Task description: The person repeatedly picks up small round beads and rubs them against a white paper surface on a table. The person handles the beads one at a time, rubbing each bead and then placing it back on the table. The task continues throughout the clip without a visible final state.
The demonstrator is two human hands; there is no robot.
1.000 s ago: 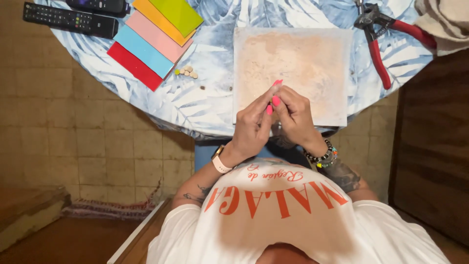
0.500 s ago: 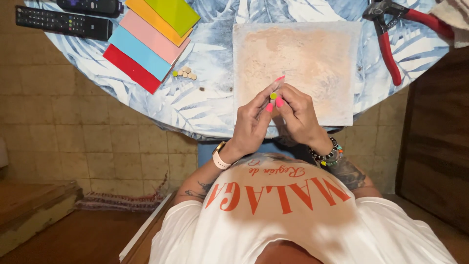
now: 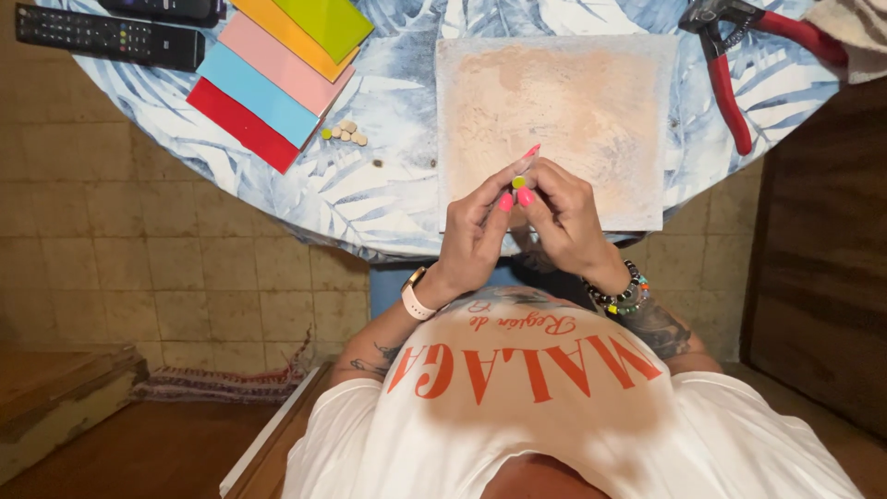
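Two hands: both meet at the near edge of the round table, fingertips together over one small piece.
Left hand: fingers narrowed to a pinch, pink nails showing, a pale watch strap on the wrist; the fingertips touch the small yellow-green piece.
Right hand: fingers curled close against the left hand's, a beaded bracelet on the wrist; whether it also grips the piece or only steadies it, I cannot tell.
Small yellow-green piece: pinched between the fingertips, held just above the near edge of the square board.
Square board: pale, with a pinkish-tan smear across its face; lies flat on the table, right of centre, directly beyond the hands.
Tablecloth: blue and white leaf print, covering the round table.
Loose small pieces: a few tan discs and one green one, left of the board, just beside the coloured sheets; a couple of darker bits lie apart, nearer the board.
Coloured sheets: fanned stack at far left — red nearest, then blue, pink, orange and green farthest, overlapping one another.
Remote controls: two black ones at the far left edge, beyond the sheets.
Red-handled nippers: far right, just beside the board's right edge, handles spread.
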